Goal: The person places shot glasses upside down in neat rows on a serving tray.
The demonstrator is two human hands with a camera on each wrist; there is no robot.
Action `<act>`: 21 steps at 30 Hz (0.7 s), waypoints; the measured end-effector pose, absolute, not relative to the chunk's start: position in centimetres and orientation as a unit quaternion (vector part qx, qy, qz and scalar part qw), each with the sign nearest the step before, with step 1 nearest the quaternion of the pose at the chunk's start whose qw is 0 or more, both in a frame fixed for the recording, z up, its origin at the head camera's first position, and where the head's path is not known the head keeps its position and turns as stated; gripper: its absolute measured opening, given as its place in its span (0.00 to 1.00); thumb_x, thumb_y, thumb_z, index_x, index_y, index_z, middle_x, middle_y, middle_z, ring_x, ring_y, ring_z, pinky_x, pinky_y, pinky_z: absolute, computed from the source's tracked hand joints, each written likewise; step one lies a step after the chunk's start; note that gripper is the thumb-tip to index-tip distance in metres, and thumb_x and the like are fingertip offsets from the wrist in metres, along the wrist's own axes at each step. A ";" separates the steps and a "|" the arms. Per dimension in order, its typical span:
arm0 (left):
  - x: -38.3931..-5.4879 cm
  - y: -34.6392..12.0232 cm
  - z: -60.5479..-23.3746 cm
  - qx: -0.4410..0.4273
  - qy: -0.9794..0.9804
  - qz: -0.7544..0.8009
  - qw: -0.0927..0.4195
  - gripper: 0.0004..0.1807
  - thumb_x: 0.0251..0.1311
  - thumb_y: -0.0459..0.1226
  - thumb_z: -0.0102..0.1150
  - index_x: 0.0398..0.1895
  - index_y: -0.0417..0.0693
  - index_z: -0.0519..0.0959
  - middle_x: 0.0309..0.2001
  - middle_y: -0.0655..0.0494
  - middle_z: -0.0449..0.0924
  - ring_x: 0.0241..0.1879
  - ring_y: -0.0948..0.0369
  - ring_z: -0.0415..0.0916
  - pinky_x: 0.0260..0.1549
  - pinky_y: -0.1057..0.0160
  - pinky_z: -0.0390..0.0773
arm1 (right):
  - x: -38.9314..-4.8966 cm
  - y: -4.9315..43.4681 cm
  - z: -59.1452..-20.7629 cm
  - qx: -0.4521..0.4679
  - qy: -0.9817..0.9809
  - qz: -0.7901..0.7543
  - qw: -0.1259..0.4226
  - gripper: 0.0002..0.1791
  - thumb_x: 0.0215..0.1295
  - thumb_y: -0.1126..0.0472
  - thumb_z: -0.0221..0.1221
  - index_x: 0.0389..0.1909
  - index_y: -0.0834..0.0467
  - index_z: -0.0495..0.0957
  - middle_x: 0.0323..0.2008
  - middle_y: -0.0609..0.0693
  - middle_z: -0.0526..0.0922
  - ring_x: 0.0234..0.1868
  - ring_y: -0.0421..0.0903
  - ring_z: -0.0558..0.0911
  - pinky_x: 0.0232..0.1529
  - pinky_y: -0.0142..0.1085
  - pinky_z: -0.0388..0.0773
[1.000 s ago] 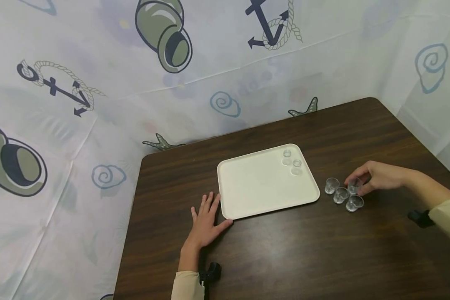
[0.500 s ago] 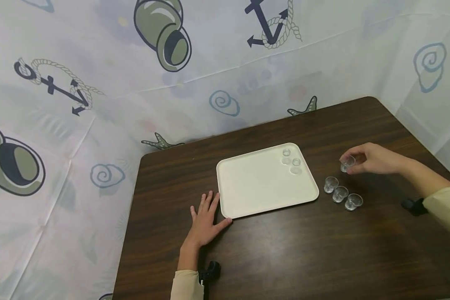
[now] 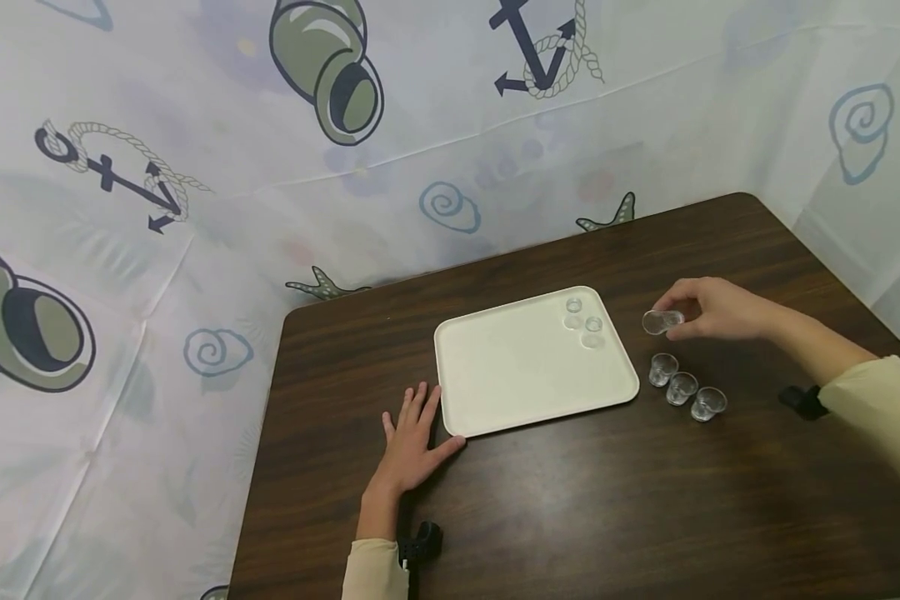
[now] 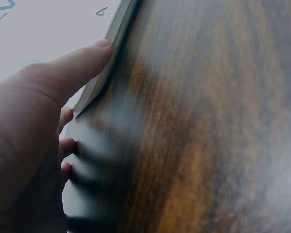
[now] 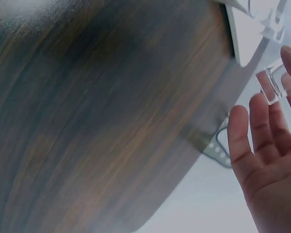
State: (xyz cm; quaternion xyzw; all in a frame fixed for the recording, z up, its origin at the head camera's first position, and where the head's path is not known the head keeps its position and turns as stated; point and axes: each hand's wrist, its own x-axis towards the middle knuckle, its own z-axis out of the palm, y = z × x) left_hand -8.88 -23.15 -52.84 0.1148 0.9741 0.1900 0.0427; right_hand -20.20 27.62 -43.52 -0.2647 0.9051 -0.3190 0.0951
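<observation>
In the head view a clear shot glass [image 3: 662,322] is pinched between the thumb and fingers of my right hand [image 3: 723,308]. It is tipped on its side above the table, right of the tray, with its mouth toward the left. Three more shot glasses [image 3: 682,388] stand mouth up in a slanted row below that hand. On the white tray [image 3: 517,375], two shot glasses [image 3: 593,327] near the far right corner appear to stand mouth down. My left hand [image 3: 408,454] rests with spread fingers at the tray's near left corner, its thumb touching the edge.
The brown wood-grain table [image 3: 570,517] reaches back to a white curtain [image 3: 390,208] printed with anchors and shells. Black wrist cameras [image 3: 423,543] are worn on both arms.
My right hand has lifted one shot glass from the group of glasses and carried it away and left. The glass has turned from upright onto its side. My left hand stays put.
</observation>
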 end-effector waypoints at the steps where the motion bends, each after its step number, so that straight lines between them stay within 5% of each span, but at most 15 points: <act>1: -8.9 -23.1 -52.8 0.115 0.974 0.190 0.043 0.50 0.59 0.68 0.53 0.80 0.62 0.46 0.78 0.50 0.43 0.77 0.49 0.35 0.63 0.28 0.33 | -20.2 27.4 -43.6 -0.269 0.903 -0.320 0.094 0.19 0.54 0.60 0.73 0.48 0.59 0.83 0.43 0.48 0.80 0.41 0.45 0.79 0.40 0.41 0.78; 10: -8.9 -23.1 -53.1 0.117 0.973 0.193 0.038 0.51 0.59 0.68 0.53 0.80 0.61 0.47 0.78 0.50 0.43 0.77 0.48 0.35 0.62 0.26 0.33 | -19.6 24.4 -43.8 -0.302 0.913 -0.264 0.079 0.15 0.53 0.64 0.72 0.44 0.56 0.86 0.37 0.46 0.78 0.32 0.42 0.73 0.32 0.38 0.72; 21: -8.8 -23.2 -53.3 0.121 0.972 0.201 0.032 0.50 0.59 0.68 0.52 0.79 0.61 0.47 0.78 0.50 0.43 0.77 0.49 0.34 0.62 0.27 0.33 | -18.7 20.9 -44.0 -0.358 0.924 -0.134 -0.008 0.16 0.48 0.68 0.73 0.41 0.57 0.87 0.35 0.47 0.75 0.33 0.42 0.73 0.28 0.36 0.74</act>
